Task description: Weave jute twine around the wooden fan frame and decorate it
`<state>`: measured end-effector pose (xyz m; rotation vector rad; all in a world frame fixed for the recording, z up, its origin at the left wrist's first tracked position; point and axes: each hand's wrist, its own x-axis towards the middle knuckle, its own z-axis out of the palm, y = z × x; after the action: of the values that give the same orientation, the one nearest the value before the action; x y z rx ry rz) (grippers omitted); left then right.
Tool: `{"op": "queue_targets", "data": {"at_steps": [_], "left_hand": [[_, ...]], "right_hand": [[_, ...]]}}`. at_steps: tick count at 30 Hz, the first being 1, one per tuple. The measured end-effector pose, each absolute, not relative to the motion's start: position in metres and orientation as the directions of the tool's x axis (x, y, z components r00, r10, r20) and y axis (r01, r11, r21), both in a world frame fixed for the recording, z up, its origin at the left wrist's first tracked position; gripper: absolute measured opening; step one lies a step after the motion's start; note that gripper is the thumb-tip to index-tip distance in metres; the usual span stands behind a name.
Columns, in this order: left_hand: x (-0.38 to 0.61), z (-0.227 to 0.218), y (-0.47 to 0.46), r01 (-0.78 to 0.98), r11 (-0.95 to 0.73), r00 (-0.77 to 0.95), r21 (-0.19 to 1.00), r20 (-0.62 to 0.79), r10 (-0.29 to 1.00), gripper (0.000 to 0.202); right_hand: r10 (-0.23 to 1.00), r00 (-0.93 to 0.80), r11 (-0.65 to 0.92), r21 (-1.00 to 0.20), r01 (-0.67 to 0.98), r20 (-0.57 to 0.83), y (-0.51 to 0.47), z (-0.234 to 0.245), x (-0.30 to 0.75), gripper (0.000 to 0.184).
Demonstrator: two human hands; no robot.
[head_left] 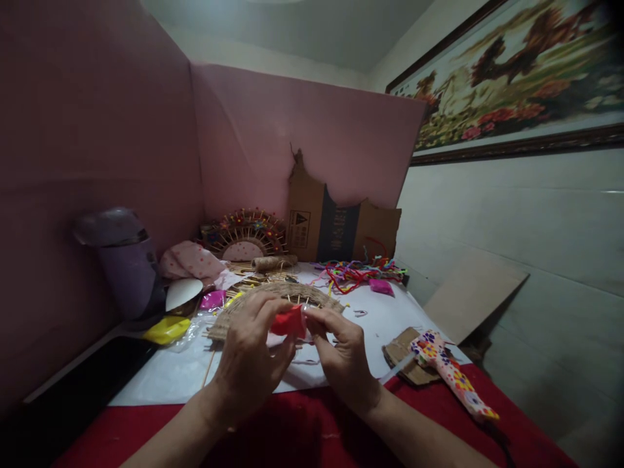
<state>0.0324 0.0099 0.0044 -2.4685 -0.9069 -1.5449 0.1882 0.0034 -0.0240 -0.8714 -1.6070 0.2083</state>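
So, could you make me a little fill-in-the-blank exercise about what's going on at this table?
1. The left hand and right hand hold a small packet whose main colour is ____.
2. The flowered glue gun lies on the person's ____ side.
3. The panel behind the tall brown cardboard is coloured ____.

Missing words: red; right; pink.

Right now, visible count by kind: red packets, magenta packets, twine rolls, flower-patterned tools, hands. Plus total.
Red packet: 1
Magenta packets: 2
Twine roll: 1
Flower-patterned tool: 1
Hands: 2 (left hand, right hand)
Total: 7
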Motion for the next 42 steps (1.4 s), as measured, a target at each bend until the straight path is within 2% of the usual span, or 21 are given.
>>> {"op": "queue_targets", "data": {"at_steps": [6, 8, 11, 13, 21, 30, 34, 38, 40, 42], "left_hand": [[0.032, 0.003, 0.017, 0.704, -0.710, 0.468, 0.012, 0.745, 0.476, 0.054], [0.033, -0.002, 0.019, 0.753, -0.656, 0.493, -0.051, 0.704, 0.511, 0.047], [0.035, -0.005, 0.022, 0.796, -0.598, 0.507, -0.093, 0.644, 0.573, 0.012], [0.034, -0.006, 0.023, 0.807, -0.583, 0.502, -0.096, 0.632, 0.591, 0.003], [0.034, -0.006, 0.020, 0.823, -0.566, 0.458, -0.046, 0.643, 0.614, 0.004], [0.035, -0.004, 0.017, 0.825, -0.561, 0.465, -0.061, 0.637, 0.614, 0.010], [0.035, -0.004, 0.019, 0.818, -0.572, 0.466, -0.053, 0.644, 0.607, 0.014], [0.034, -0.005, 0.021, 0.806, -0.587, 0.494, -0.071, 0.628, 0.602, 0.010], [0.034, -0.007, 0.021, 0.794, -0.603, 0.520, -0.084, 0.609, 0.600, 0.008], [0.034, -0.009, 0.021, 0.789, -0.608, 0.529, -0.085, 0.596, 0.604, 0.009]], "right_hand": [[0.712, 0.057, 0.650, -0.688, 0.322, 0.699, 0.004, -0.025, 0.188, 0.021], [0.752, 0.040, 0.630, -0.735, 0.252, 0.658, 0.006, -0.028, 0.187, 0.020], [0.782, 0.010, 0.613, -0.772, 0.169, 0.623, 0.008, -0.032, 0.186, 0.022], [0.790, 0.014, 0.605, -0.784, 0.137, 0.613, 0.008, -0.033, 0.184, 0.025], [0.774, -0.084, 0.631, -0.752, 0.192, 0.628, 0.010, -0.033, 0.184, 0.030], [0.836, -0.113, 0.544, -0.839, 0.033, 0.537, 0.010, -0.029, 0.185, 0.010], [0.862, -0.114, 0.499, -0.866, 0.020, 0.494, 0.009, -0.028, 0.185, 0.012], [0.884, -0.105, 0.463, -0.884, 0.068, 0.455, 0.011, -0.028, 0.185, 0.007], [0.863, -0.088, 0.505, -0.855, 0.123, 0.497, 0.011, -0.027, 0.185, 0.003], [0.836, -0.085, 0.547, -0.816, 0.186, 0.541, 0.010, -0.025, 0.185, 0.007]]}}
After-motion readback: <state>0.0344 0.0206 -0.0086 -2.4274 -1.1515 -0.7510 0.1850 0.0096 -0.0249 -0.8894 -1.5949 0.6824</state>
